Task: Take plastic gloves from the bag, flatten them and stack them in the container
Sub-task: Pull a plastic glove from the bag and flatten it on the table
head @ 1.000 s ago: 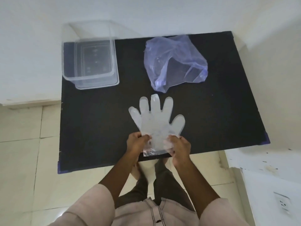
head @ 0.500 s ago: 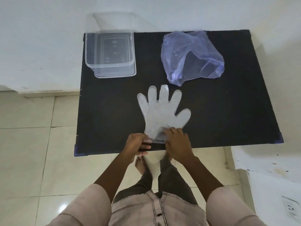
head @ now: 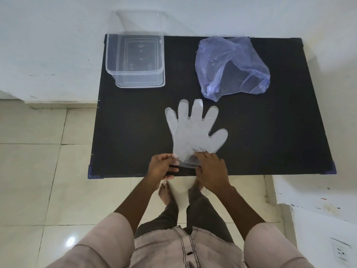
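A clear plastic glove (head: 193, 132) lies spread on the black table (head: 270, 142), fingers pointing away from me, its cuff at the near edge. My left hand (head: 161, 167) pinches the cuff's left corner between thumb and fingers. My right hand (head: 209, 169) rests palm down on the cuff's right side, fingers flat on the plastic. A crumpled bluish plastic bag (head: 231, 66) sits at the back of the table, right of centre. The clear rectangular container (head: 135, 80) stands at the back left corner; I see nothing in it.
The table stands against a white wall. A tiled floor lies to the left and below the near edge, where my feet show. A white ledge with a wall socket (head: 340, 252) is at the lower right.
My right hand has gone from gripping the cuff to lying flat on it. The glove lies flatter on the table. The view has shifted, so the table appears further right.
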The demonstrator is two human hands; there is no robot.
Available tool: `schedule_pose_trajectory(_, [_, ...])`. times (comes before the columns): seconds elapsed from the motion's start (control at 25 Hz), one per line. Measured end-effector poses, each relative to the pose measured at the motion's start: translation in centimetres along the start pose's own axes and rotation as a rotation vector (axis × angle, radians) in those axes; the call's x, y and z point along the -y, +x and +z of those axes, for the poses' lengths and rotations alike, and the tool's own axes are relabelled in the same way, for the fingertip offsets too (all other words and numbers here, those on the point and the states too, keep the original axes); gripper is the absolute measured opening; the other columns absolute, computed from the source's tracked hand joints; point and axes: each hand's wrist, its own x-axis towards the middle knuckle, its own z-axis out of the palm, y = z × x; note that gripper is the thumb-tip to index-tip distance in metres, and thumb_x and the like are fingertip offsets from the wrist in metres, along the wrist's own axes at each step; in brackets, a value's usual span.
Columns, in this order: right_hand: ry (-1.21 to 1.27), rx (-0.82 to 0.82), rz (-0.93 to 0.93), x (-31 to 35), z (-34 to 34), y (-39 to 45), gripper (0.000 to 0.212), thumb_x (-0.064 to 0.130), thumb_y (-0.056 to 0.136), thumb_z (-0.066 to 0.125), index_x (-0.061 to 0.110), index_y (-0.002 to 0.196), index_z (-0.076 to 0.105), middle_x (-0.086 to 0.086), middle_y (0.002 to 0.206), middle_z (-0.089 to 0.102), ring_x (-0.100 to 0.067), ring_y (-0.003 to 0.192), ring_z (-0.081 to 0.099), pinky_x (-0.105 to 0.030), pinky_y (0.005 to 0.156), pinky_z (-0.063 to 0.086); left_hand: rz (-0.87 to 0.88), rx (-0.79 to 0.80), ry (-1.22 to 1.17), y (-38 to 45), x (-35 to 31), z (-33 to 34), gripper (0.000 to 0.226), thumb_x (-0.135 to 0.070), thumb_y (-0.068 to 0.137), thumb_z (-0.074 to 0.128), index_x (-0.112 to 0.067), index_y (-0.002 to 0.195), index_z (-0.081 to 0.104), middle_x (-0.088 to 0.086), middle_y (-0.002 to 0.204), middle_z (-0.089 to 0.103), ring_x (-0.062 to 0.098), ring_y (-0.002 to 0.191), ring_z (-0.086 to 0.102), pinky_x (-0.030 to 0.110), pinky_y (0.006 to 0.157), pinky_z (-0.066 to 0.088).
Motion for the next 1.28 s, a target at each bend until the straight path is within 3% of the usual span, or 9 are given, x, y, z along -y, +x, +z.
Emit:
schedule_pose_trajectory(0.24, [0.006,-0.076,-0.086,1.1,-0.5,0.8,0.053,0.043,0.081,0.068,0.019,0.125,0.052,-0.006,0.128,0.059,-0.027,0.117,0.053,-0.044,0.099,0.043,0.002,-0.112,0.1,0.9,0.0,0.8,0.023,-0.037,0.085,0.071,-0.015,0.089,0.073,0.005,0.085,0.077,0.017,0.063,0.07,0.028,0.059,0.053])
schedule_pose_trajectory(0.44, [0.118,-0.114,-0.117,2.8,0.2,2.8,0.046,0.046,0.081,0.068,0.014,0.113,0.061,-0.009,0.116,0.066,-0.026,0.105,0.057,-0.041,0.09,0.046,0.008,-0.156,0.118,0.7,-0.6,1.3,0.037,-0.05,0.081,0.07,-0.013,0.082,0.072,0.002,0.078,0.077,0.013,0.059,0.068,0.026,0.056,0.049])
schedule_pose_trajectory(0.6, [0.138,-0.109,-0.062,3.4,0.5,3.9,0.036,0.047,0.09,0.055,0.014,0.101,0.065,-0.006,0.104,0.069,-0.021,0.096,0.057,-0.037,0.084,0.045,-0.005,-0.153,0.11,0.6,-1.0,1.3,0.038,-0.049,0.082,0.069,-0.011,0.082,0.073,0.001,0.078,0.076,0.013,0.059,0.067,0.026,0.057,0.049])
schedule_pose_trajectory(0.84, [0.22,-0.18,-0.008,3.0,0.1,4.0,0.022,0.031,0.09,0.059,0.013,0.079,0.067,-0.006,0.079,0.068,-0.018,0.077,0.057,-0.04,0.075,0.052,0.005,-0.147,0.115,0.6,-1.0,1.0,0.03,-0.041,0.086,0.068,-0.012,0.084,0.072,0.004,0.082,0.075,0.014,0.06,0.065,0.026,0.056,0.047])
schedule_pose_trajectory(1.12, [0.417,-0.282,-0.014,2.2,-1.5,4.0,0.013,0.019,0.085,0.065,0.009,0.078,0.067,-0.007,0.078,0.07,-0.015,0.07,0.059,-0.035,0.074,0.057,0.08,-0.199,0.188,0.5,-0.7,0.3,0.027,-0.036,0.089,0.065,-0.017,0.071,0.067,0.005,0.08,0.073,0.013,0.058,0.062,0.024,0.055,0.046])
schedule_pose_trajectory(1.28, [0.448,-0.26,-0.023,2.0,-2.6,4.2,0.014,0.019,0.087,0.065,0.007,0.079,0.066,-0.007,0.078,0.068,-0.013,0.068,0.056,-0.023,0.07,0.05,0.116,-0.211,0.327,0.7,-0.6,-0.3,0.027,-0.036,0.091,0.063,-0.016,0.072,0.066,0.006,0.079,0.072,0.014,0.06,0.064,0.025,0.057,0.05])
